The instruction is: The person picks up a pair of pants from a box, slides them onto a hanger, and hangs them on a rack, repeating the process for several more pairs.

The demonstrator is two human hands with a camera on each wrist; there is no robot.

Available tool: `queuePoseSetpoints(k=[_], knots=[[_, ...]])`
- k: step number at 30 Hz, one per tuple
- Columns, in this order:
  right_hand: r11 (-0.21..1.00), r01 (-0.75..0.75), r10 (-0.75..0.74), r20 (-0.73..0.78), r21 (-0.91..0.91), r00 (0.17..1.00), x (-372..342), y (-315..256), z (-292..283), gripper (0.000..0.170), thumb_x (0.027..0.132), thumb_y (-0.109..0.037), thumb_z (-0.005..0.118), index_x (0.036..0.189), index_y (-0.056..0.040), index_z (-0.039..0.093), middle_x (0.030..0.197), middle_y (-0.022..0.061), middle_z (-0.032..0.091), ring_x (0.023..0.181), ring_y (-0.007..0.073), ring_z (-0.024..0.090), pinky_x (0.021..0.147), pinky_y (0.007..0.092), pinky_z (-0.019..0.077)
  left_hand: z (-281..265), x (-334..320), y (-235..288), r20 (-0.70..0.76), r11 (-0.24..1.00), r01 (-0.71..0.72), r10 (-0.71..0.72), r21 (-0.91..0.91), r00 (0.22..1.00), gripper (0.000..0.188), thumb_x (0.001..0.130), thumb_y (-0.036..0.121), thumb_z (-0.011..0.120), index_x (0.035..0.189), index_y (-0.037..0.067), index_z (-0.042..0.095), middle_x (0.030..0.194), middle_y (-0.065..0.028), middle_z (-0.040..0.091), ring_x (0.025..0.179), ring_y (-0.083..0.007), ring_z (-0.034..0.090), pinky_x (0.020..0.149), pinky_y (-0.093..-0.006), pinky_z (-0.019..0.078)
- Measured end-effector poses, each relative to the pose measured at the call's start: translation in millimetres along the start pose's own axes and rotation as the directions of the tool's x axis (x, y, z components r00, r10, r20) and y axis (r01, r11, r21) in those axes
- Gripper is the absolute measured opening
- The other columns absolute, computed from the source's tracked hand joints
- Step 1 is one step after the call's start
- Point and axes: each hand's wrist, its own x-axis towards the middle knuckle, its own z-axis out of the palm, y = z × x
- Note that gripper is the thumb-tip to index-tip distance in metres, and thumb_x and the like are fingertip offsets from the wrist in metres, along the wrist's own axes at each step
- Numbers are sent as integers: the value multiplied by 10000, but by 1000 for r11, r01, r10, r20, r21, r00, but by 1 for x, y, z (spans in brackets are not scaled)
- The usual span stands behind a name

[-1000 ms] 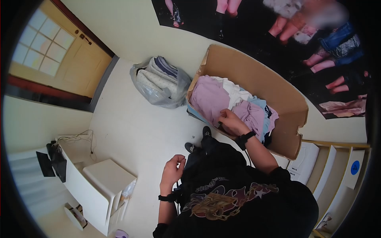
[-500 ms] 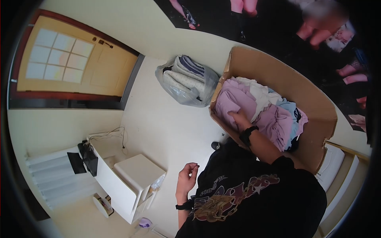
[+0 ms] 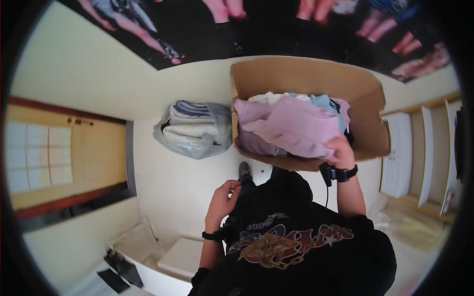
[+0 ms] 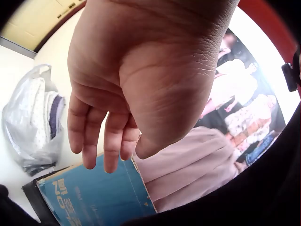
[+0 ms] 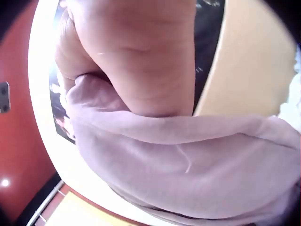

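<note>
A pink garment stretches across the heap in the cardboard box, its near corner gripped by my right hand over the box's near edge. In the right wrist view the cloth hangs in folds from the right hand. My left hand hangs in front of my body, left of the box, holding nothing. The left wrist view shows that hand with fingers loosely bent, above the box's blue outer side. White and light blue clothes lie behind the pink one.
Left of the box, a clear plastic bag of folded fabric stands on the floor. A white cabinet and shelves are at the right, a door at the far left, and white furniture at the lower left.
My right hand has moved right along the box, drawing the pink garment up and across the heap. The left hand stays low by my body. The head view has turned.
</note>
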Motion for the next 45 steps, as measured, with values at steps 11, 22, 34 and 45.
queuePoseSetpoints(k=[11, 22, 34, 45], knots=[[890, 455, -408, 387, -34, 827, -309, -28, 169, 484, 988, -414, 717, 1172, 31, 763, 1097, 218, 768, 950, 370, 755, 907, 471, 611, -14, 66, 38, 622, 904, -427, 340, -9, 705, 297, 1024, 209, 719, 1244, 12, 684, 1167, -189, 772, 1046, -354, 759, 905, -434, 595], [160, 981, -881, 432, -111, 193, -530, 102, 311, 166, 1096, -55, 586, 1134, 26, 726, 1280, 275, 748, 837, 488, 802, 571, 469, 643, 153, -27, 21, 977, 612, -791, 176, -10, 124, 748, 963, 351, 777, 1581, 11, 530, 1653, -224, 509, 1557, -364, 443, 1289, -427, 328], [-321, 891, -932, 275, -320, -237, -787, 343, 406, 505, 1101, -198, 606, 1572, -40, 515, 848, 200, 730, 596, 231, 683, 532, 319, 606, 381, -221, 66, 913, 248, -879, 64, -407, -404, 748, 965, 391, 765, 1579, 31, 532, 1626, -225, 532, 1545, -380, 457, 1275, -455, 359], [116, 151, 53, -146, -982, -988, -681, 438, 395, 772, 734, -421, 948, 1288, 52, 691, 1222, 147, 757, 1090, 257, 733, 989, 410, 591, 493, -451, -9, 704, 394, -741, -268, -543, -658, 568, 1078, 316, 640, 1536, 0, 531, 1529, -229, 612, 1428, -366, 587, 1210, -434, 457]])
